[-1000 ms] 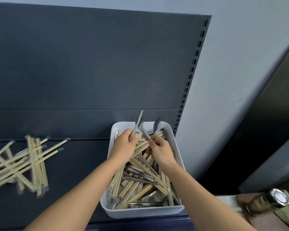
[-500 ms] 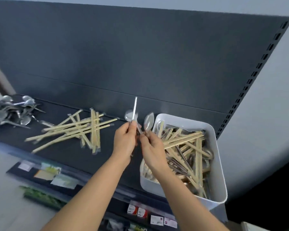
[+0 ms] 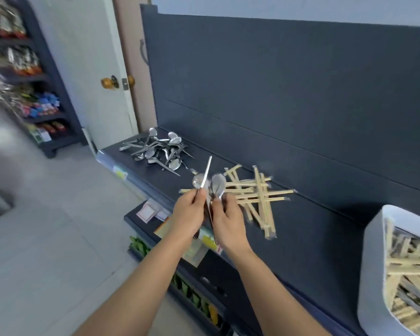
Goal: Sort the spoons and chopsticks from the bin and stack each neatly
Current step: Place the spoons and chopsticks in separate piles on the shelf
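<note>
Seen from the head camera, both hands meet in the air over the front edge of a dark shelf (image 3: 313, 229). The left hand (image 3: 188, 214) has its grip pressed together. Thumb and fingers pinch a slim metal handle (image 3: 207, 169) that sticks up and leans a little to the right, its tip well above the fingertips. The right hand (image 3: 228, 221) is just beside the left, and blur hides whether the two touch. Its grip is also closed, with the fingers curled round the stems of spoons. Two round bowls stand above the knuckles, a left bowl (image 3: 198, 181) and a right bowl (image 3: 219, 184), one on each side of the slim handle. The right bowl rises from the right hand's fingers. I cannot tell which hand holds the left bowl.

On the shelf, a loose pile of spoons (image 3: 158, 151) lies at the far left end, handles crossing every way. A heap of pale chopsticks (image 3: 255, 192) lies just behind the hands, between the spoon pile and the bin, with the sticks laid across one another. The white bin (image 3: 374, 251) sits at the right edge, partly cut off by the frame and well apart from the hands. It holds a mix of chopsticks and darker metal pieces.

Below the hands a lower shelf (image 3: 204, 282) carries price tags and small packets. To the left are a pale floor (image 3: 58, 238), a door with a round knob (image 3: 109, 81), and a rack of bright packets (image 3: 34, 93)
</note>
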Available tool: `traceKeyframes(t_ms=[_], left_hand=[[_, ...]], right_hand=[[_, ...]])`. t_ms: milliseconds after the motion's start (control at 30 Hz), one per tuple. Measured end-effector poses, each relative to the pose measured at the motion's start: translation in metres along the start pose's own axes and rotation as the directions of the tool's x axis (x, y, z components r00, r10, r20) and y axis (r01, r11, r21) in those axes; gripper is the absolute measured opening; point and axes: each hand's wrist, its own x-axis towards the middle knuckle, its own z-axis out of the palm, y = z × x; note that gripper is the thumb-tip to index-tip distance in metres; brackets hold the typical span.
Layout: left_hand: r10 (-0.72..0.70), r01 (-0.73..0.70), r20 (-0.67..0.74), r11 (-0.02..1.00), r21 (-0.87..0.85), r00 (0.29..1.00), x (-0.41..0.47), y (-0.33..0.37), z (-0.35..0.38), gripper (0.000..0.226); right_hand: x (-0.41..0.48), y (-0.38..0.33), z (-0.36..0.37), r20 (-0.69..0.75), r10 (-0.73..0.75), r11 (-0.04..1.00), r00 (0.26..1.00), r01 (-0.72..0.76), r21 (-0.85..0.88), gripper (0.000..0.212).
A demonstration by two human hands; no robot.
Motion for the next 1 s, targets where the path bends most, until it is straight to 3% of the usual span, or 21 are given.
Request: traceKeyframes(t_ms=[267, 333, 500, 600, 667, 767, 900, 1000], left_hand=[[-0.036, 0.042, -0.044, 0.991, 0.126, 0.998, 0.066, -0.03, -0.104, 0.031], [-0.042, 0.046, -0.036, 0.99, 0.137, 0.998, 0.083, -0.035, -0.117, 0.03], [-0.048, 0.047, 0.002, 0.979, 0.197, 0.999, 0.14, -0.044, -0.136, 0.031], [-0.054, 0.045, 0.035, 0.973, 0.228, 0.998, 0.185, -0.049, -0.142, 0.024], [-0.052, 0.029, 0.07, 0.957, 0.289, 0.996, 0.217, -0.05, -0.145, 0.025], [-0.035, -0.037, 0.154, 0.897, 0.44, 0.987, 0.264, -0.055, -0.148, 0.02], [-0.017, -0.122, 0.213, 0.775, 0.62, 0.977, 0.32, -0.066, -0.15, 0.019], [0.009, -0.186, 0.244, 0.675, 0.714, 0.97, 0.351, -0.075, -0.149, 0.017]], right_hand=[[0.042, -0.011, 0.116, 0.073, 0.057, 0.997, 0.996, -0.053, -0.061, 0.014], [0.058, -0.011, 0.137, 0.081, 0.074, 0.996, 0.994, -0.069, -0.06, 0.01], [0.108, -0.006, 0.179, 0.066, 0.105, 0.992, 0.992, -0.1, -0.08, 0.025], [0.149, -0.004, 0.201, 0.066, 0.106, 0.993, 0.992, -0.102, -0.056, 0.012], [0.18, -0.003, 0.212, 0.066, 0.108, 0.993, 0.992, -0.105, -0.052, 0.021], [0.223, 0.001, 0.22, 0.049, 0.117, 0.987, 0.992, -0.111, -0.112, 0.026], [0.266, 0.016, 0.232, 0.052, 0.147, 0.951, 0.988, -0.126, -0.284, 0.054], [0.287, 0.027, 0.236, 0.064, 0.1, 0.905, 0.993, -0.064, -0.421, 0.049]])
